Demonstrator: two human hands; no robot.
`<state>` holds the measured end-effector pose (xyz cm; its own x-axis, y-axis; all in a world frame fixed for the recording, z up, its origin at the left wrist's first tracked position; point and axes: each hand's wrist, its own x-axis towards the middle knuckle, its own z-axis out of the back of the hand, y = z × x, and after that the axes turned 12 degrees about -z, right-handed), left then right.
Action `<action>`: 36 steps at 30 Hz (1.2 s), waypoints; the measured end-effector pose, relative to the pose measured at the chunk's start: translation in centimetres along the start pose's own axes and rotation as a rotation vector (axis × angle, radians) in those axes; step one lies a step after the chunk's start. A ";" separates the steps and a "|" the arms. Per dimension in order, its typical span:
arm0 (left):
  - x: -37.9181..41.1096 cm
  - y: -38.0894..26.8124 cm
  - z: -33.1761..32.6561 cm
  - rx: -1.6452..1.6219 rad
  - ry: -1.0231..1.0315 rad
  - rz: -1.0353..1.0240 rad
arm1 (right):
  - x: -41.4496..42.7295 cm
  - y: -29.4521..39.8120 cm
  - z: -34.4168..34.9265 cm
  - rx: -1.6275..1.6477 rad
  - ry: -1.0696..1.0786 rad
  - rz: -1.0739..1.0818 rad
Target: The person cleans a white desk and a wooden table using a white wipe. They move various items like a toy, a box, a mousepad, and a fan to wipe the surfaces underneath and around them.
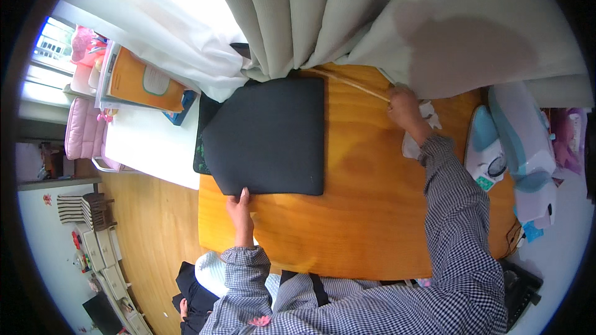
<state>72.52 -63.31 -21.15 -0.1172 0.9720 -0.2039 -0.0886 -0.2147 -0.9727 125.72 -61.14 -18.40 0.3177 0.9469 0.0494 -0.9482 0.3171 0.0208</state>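
On the wooden table [372,223] before me lies a flat black pad or sleeve [270,135] with one slanted side. My left hand [239,209] pinches its near edge, thumb on top and the other fingers partly hidden. A dark sheet with a green pattern [200,154] shows from under its left side. At the far side of the table, my right hand [403,108] is closed around the end of a thin, light wooden stick [349,82]. The stick's other end reaches the curtain's hem. Crumpled white tissue or cloth [410,146] lies beneath my right wrist.
Grey curtains [307,14] hang onto the table's far edge. At right stand white-and-blue appliances [524,144] and cables [514,237]. Left, a white desk [149,144] bears folders [144,81], beside a pink chair [86,128]. Another person's hand [184,308] shows at lower left.
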 end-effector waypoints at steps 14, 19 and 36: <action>-13.5 -12.2 -9.1 -0.851 0.487 0.446 | -34.3 14.6 14.3 1.366 1.070 -0.317; -9.6 -13.1 -3.3 -0.909 0.266 0.316 | -31.3 14.3 14.8 1.472 1.560 -0.344; -4.1 -15.3 12.6 -0.814 0.097 0.084 | -17.6 37.8 15.9 1.380 1.150 0.227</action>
<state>61.88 -65.22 -4.05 -0.0024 0.9677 -0.2522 0.6661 -0.1865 -0.7222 84.36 -66.69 -2.58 -0.5324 0.7111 -0.4593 -0.0933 0.4899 0.8668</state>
